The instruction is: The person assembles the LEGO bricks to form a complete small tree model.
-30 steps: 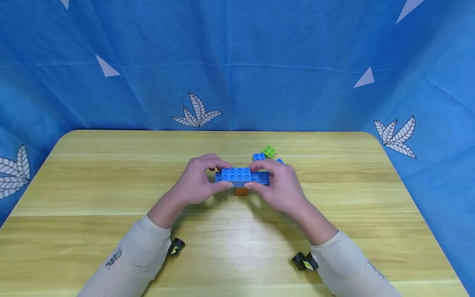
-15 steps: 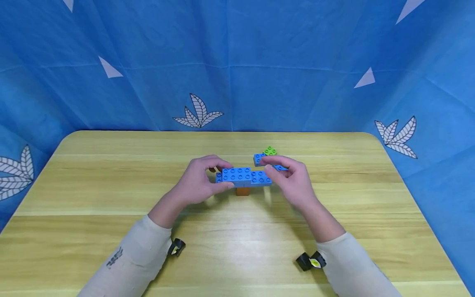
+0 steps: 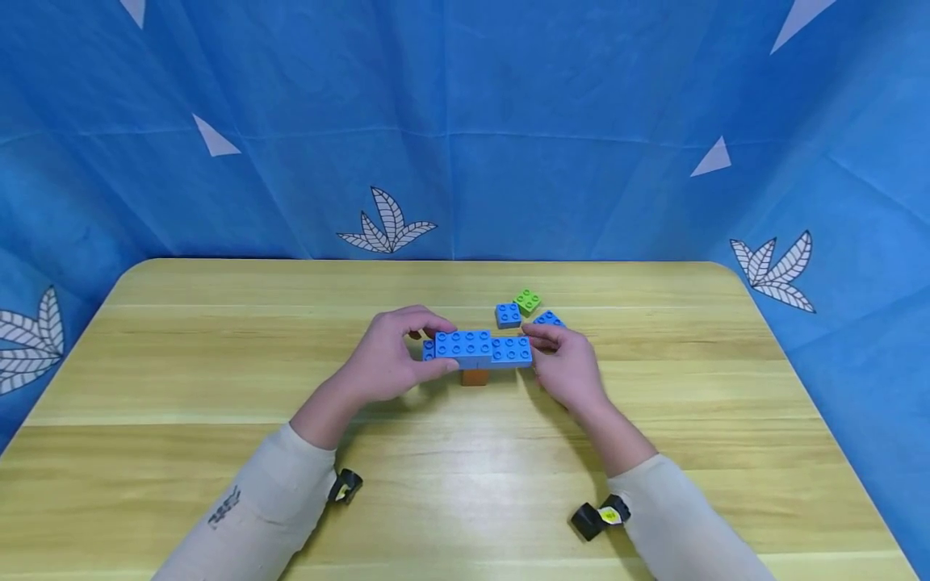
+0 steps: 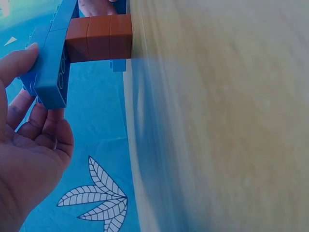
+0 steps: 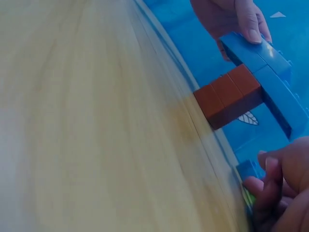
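Note:
My left hand (image 3: 385,361) pinches the left end of a long blue brick (image 3: 463,345) between thumb and fingers. That brick lies on top of two blue bricks set end to end, the right one (image 3: 512,351) sticking out beyond it. Beneath them stands a column of several brown bricks (image 4: 99,38), upright on the table. My right hand (image 3: 570,369) is close to the right end of the structure. In the right wrist view its loosely curled fingers (image 5: 271,186) are below the blue bricks, and I see nothing held in them.
Behind the structure lie a small blue brick (image 3: 508,315), a green brick (image 3: 527,302) and another blue brick (image 3: 548,319), partly hidden by my right hand. The wooden table (image 3: 218,347) ends at a blue cloth backdrop (image 3: 450,161).
My right hand has let go of the top blue brick, moved right and then come down beside the structure's right end. My left hand keeps its grip.

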`<state>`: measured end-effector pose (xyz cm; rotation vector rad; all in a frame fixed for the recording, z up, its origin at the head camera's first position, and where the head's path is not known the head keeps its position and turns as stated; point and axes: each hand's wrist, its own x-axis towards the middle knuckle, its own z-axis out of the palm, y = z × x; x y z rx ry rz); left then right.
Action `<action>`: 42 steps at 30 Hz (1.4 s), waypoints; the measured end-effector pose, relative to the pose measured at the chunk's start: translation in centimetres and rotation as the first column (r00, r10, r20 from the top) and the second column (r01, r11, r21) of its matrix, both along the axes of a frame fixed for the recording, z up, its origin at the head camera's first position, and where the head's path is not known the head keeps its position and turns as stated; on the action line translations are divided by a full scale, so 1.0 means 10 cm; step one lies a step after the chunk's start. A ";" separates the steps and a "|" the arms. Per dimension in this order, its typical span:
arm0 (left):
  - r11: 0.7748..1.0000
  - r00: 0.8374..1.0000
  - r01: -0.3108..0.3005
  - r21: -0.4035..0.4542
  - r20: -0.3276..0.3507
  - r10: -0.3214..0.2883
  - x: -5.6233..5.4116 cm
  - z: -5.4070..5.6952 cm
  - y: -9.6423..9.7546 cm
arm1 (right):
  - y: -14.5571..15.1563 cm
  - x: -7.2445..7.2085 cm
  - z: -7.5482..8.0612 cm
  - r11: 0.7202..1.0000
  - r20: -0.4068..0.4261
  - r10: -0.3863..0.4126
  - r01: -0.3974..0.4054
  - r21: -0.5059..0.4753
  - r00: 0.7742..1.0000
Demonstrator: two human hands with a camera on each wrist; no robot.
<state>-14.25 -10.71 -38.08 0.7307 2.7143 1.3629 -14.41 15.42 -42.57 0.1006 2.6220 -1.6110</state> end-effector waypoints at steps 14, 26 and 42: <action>1.000 1.000 0.008 0.014 -0.004 -0.008 -0.01 -0.02 0.00 | -0.15 -0.23 -0.10 0.950 -0.218 -0.105 0.162 0.265 0.970; 0.999 1.000 0.020 0.028 -0.022 -0.019 0.00 -0.03 0.00 | -0.19 -0.31 -0.13 0.930 -0.189 -0.140 0.195 0.311 0.972; 0.999 0.999 0.028 0.030 -0.025 -0.028 -0.01 -0.04 0.00 | -0.15 -0.30 -0.10 0.971 -0.164 -0.132 0.161 0.176 0.978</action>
